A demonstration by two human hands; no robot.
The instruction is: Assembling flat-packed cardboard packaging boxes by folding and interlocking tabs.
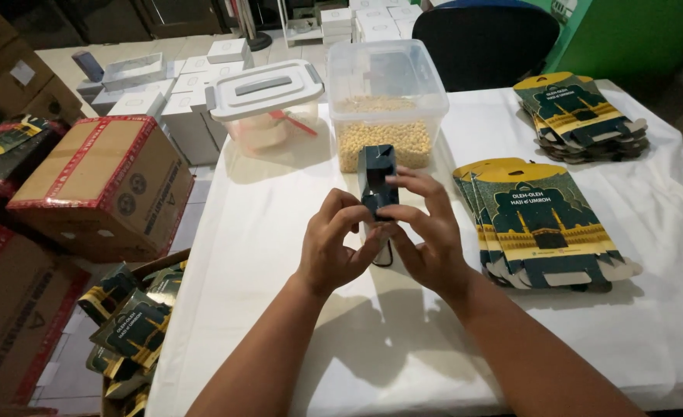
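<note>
— Two hands on one carton: your left hand (334, 243) and right hand (426, 232) both grip the small dark folding carton (378, 181), held upright above the middle of the white-covered table (280, 232), nearer the front edge than the back.

— How are my fingers set?

— Your left fingers are curled, thumb and forefinger pinched on the carton's lower left edge. Your right fingers are spread over its right side and top, with the thumb pressing from the front. Neither hand is loose; both are clamped on the carton.

— Which step would you say I'm on?

— By my reading, you are erecting the carton: it stands opened into a sleeve, and your fingertips sit where the bottom flaps would be. Whether the bottom is closed I cannot tell; your hands hide it.

— And what does the next move ask of me?

— Likely a firm tuck, keeping the walls square so the sleeve doesn't collapse. The clear tub of pale yellow beans (384, 116) stands just behind the carton toward the back edge, with a lidded white-topped container (264, 96) at its left. Flat printed carton blanks (542, 224) lie stacked near your right hand, another stack (584, 116) at the far right corner.
</note>
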